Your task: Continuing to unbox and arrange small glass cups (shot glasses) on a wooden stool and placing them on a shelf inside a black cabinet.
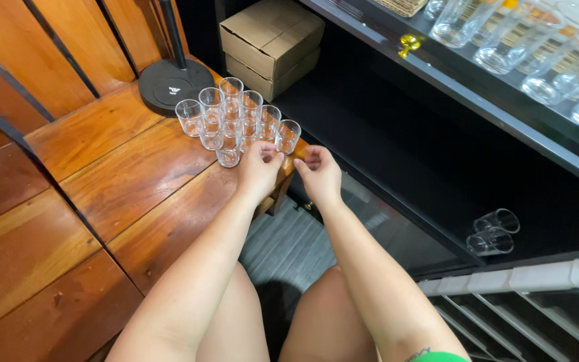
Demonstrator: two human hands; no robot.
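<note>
Head view: wooden table [102,167] beside dark cabinet shelf [397,154].

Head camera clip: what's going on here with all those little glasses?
A person sits facing a wooden table with a cluster of small clear glasses near its edge. Both hands are at the near side of the cluster: the left hand has its fingers by the nearest glasses, and the right hand is curled beside it with nothing visibly held. Two more glasses lie on their sides in the dark cabinet. A cardboard box and a black lamp base stand behind.
</note>
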